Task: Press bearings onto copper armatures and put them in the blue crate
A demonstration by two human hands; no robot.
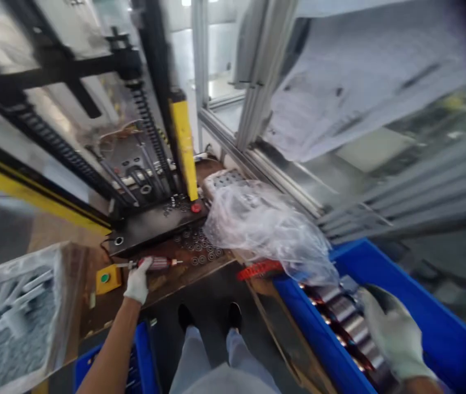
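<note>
My left hand (137, 283), in a white glove, is closed around a motor armature (157, 264) with a dark reddish body and a thin shaft. It holds the armature level over the front of the brown workbench (191, 282), beside a yellow button box (108, 278) with a green button. My gloved right hand (395, 331) reaches into a blue bin (433, 314) at the lower right. Its fingers are at a row of armatures (354, 323) with steel bodies and copper windings. Blur hides whether those fingers grip one.
A black press fixture (154, 221) with yellow guards (184, 148) stands behind the bench. Bearing-like rings (202, 246) lie loose before it. Crumpled clear plastic (269, 224) and a red object (259, 269) are rightward. A lined box of grey parts (15, 312) stands left, another blue bin (147, 355) below.
</note>
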